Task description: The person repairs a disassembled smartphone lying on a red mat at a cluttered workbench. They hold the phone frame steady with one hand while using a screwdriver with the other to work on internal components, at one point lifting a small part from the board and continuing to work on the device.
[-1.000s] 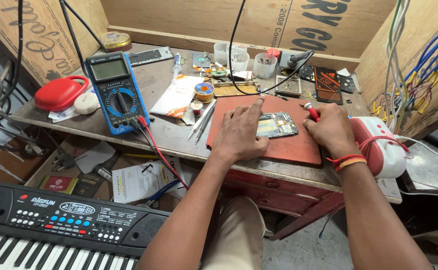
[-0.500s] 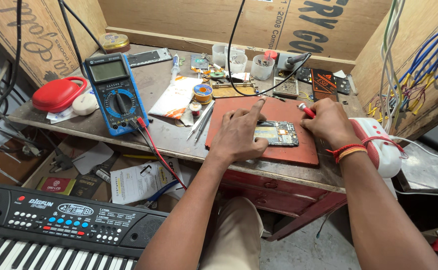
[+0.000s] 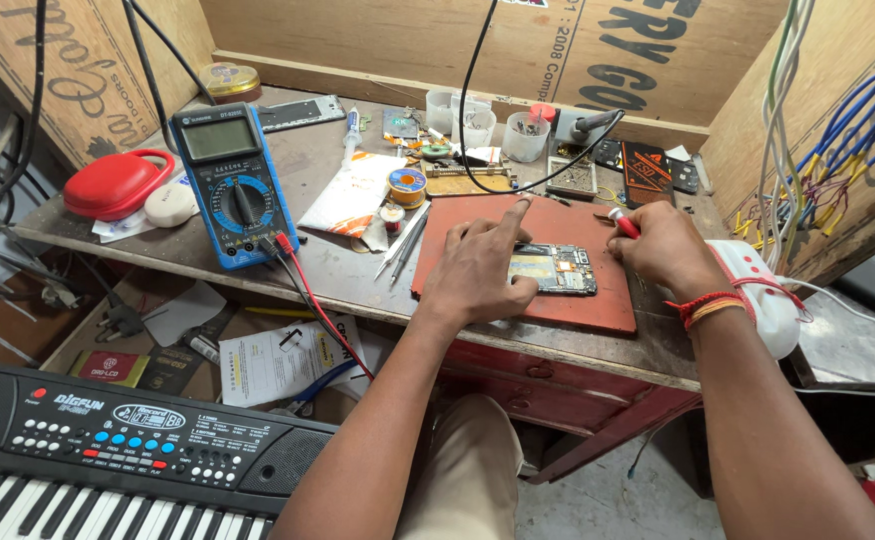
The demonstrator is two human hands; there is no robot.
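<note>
On the red mat (image 3: 567,305), left hand (image 3: 482,268) presses the opened phone (image 3: 554,268), index finger extended; right hand (image 3: 662,245) grips a red-handled tool (image 3: 622,222), tip apparently hidden

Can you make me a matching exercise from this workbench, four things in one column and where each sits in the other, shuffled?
Things:
1. Opened phone with bare circuit board
2. Blue digital multimeter
3. Red oval case
4. Black electronic keyboard with white keys

Places:
A. Far left end of the bench, beside a white oval
B. Below the bench, bottom left
C. On the red-brown rectangular work mat, under the left hand
D. Left of the mat, red and black leads plugged in

Pairs: 1-C, 2-D, 3-A, 4-B
</note>
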